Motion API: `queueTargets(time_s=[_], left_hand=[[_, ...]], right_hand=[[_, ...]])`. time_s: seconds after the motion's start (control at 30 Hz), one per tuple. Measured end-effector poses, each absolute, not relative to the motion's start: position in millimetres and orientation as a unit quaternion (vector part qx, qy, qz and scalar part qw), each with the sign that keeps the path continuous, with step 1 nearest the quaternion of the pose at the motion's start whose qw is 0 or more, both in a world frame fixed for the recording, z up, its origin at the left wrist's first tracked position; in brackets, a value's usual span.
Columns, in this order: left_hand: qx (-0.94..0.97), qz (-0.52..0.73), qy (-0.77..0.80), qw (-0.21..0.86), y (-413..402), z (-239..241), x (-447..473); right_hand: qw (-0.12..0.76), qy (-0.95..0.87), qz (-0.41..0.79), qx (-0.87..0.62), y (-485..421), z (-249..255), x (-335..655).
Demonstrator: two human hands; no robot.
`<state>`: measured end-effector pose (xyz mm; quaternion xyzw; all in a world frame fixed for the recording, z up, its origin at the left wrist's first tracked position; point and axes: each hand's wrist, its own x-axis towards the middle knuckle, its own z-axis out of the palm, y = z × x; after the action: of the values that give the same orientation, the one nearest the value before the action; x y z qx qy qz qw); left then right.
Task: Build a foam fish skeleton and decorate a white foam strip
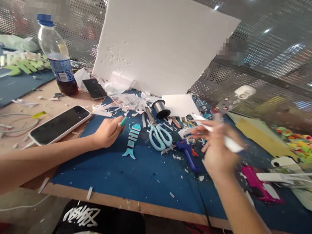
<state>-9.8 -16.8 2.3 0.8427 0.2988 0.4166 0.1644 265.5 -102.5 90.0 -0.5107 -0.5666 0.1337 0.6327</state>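
Note:
My left hand (108, 131) is closed, with a small teal piece (123, 121) pinched at its fingertips. Just right of it, a teal segmented fish (133, 138) lies flat on the blue mat (138, 180), its forked tail toward me. My right hand (219, 148), smeared by motion, is raised over the mat's right side. It grips a long white object (232, 144) whose kind I cannot make out. Between the hands lie light-blue scissors (159, 136) and a blue glue gun (188, 156), whose cord runs off the front edge.
A spool of wire (161, 109) and white scraps litter the back. A white foam board (158, 39) stands behind. At left are a white-edged phone (60, 125), a dark phone (94, 88) and a cola bottle (58, 60). A magenta device (262, 184) lies at right.

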Motion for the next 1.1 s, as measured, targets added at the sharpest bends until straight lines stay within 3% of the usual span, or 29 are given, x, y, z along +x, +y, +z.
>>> queueTargets(time_s=[0.27,0.37,0.67,1.1], left_hand=[[0.827,0.386,0.363,0.188,-11,3,-8],[0.827,0.381,0.364,0.198,-11,3,-8],[0.827,0.375,0.36,0.214,-10,2,-7],[0.838,0.366,0.345,0.21,-16,7,-6]], right_hand=[[0.233,-0.886,0.133,-0.377,-49,53,218],[0.152,-0.913,0.153,-0.345,-39,55,214],[0.149,-0.915,0.185,-0.326,-42,48,215],[0.276,-0.89,0.143,-0.334,-43,26,216]])
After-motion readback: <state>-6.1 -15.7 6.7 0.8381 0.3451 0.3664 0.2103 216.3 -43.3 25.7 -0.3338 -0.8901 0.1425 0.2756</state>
